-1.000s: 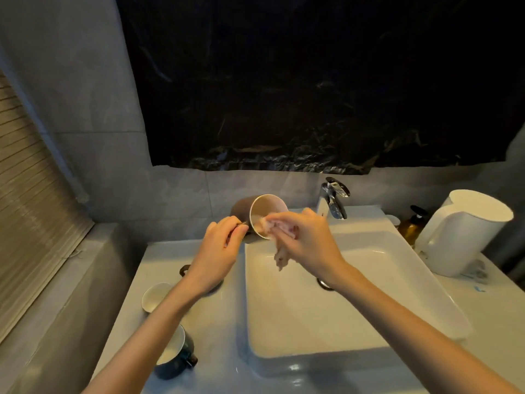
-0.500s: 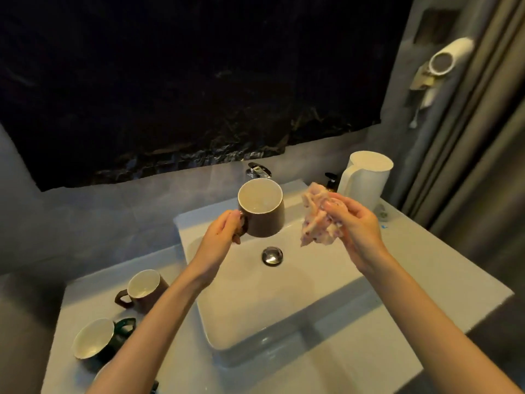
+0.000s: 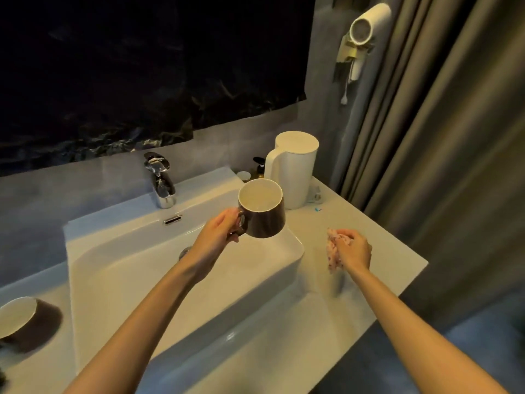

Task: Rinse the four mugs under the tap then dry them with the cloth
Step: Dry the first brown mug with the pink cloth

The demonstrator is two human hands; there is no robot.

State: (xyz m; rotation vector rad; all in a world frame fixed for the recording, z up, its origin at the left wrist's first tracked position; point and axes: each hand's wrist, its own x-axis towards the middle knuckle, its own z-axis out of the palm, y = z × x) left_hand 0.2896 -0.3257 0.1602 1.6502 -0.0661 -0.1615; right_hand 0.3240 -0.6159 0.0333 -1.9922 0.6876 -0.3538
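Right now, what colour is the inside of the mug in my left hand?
The mug is cream inside, brown outside; head view.

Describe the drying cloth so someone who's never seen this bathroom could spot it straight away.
Start at the white basin; a tall white jug stands on the counter to its right. In front of the jug, the right hand grips a crumpled cloth over that counter. It is the only soft, pink-speckled thing; the brown mug and jug nearby are hard and plain.

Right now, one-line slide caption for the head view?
Left hand holds brown mug by its handle over the basin; right hand clutches bunched cloth over the counter.
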